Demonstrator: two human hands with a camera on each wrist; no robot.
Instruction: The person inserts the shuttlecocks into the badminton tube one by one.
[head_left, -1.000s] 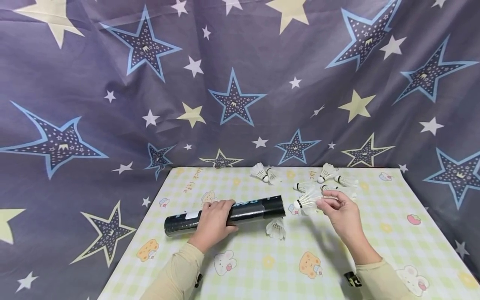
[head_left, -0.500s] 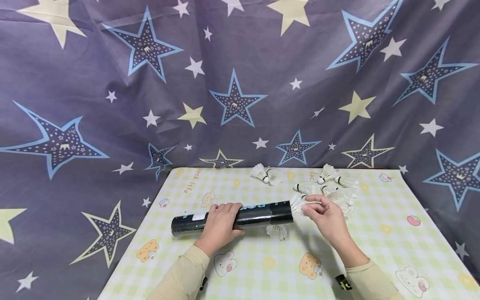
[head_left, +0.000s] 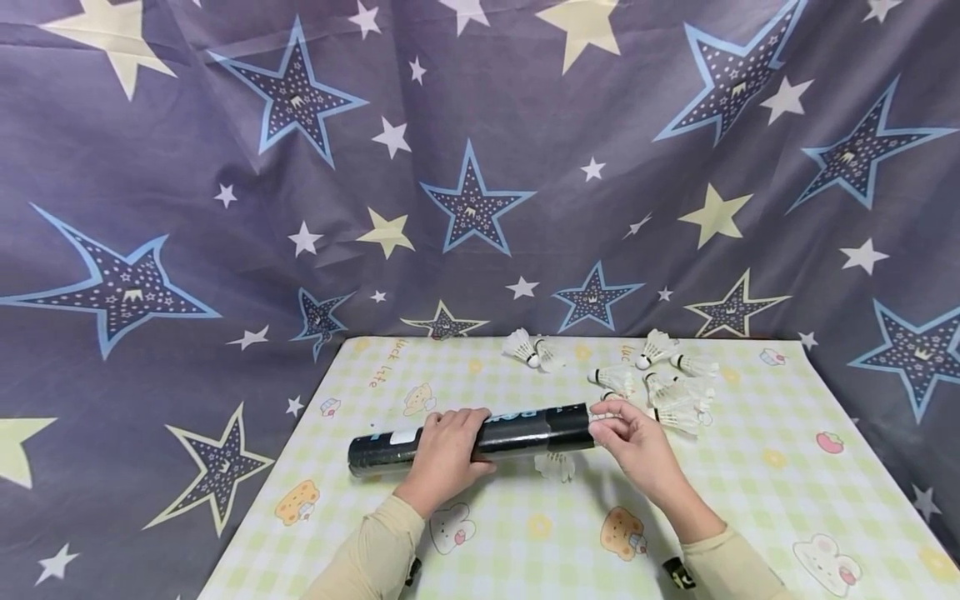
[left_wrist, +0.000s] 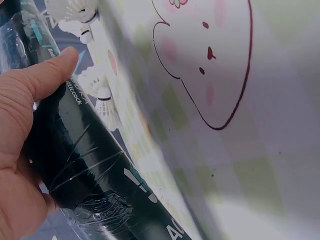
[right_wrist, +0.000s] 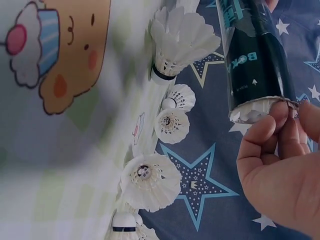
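Note:
My left hand (head_left: 447,462) grips the middle of a black shuttlecock tube (head_left: 517,433), held tilted slightly up to the right above the table. In the left wrist view the thumb (left_wrist: 55,72) lies along its printed side. At the tube's right-hand mouth my right hand (head_left: 637,442) pinches a white shuttlecock (right_wrist: 252,111), most of it inside the tube with the feather ends showing at the rim. The fingertips overlap the rim in the right wrist view. Another shuttlecock (head_left: 555,467) lies on the table, partly hidden by the tube.
Several loose shuttlecocks (head_left: 678,414) lie beyond my right hand. Two more, including this shuttlecock (head_left: 521,347), lie near the back edge. The table has a green-checked cloth (head_left: 750,500) with cartoon prints. A dark star-patterned curtain (head_left: 480,108) hangs behind.
My right hand has moved left, bringing the shuttlecock from beyond the tube's mouth to almost fully inside it. My left hand and the tube have shifted slightly right.

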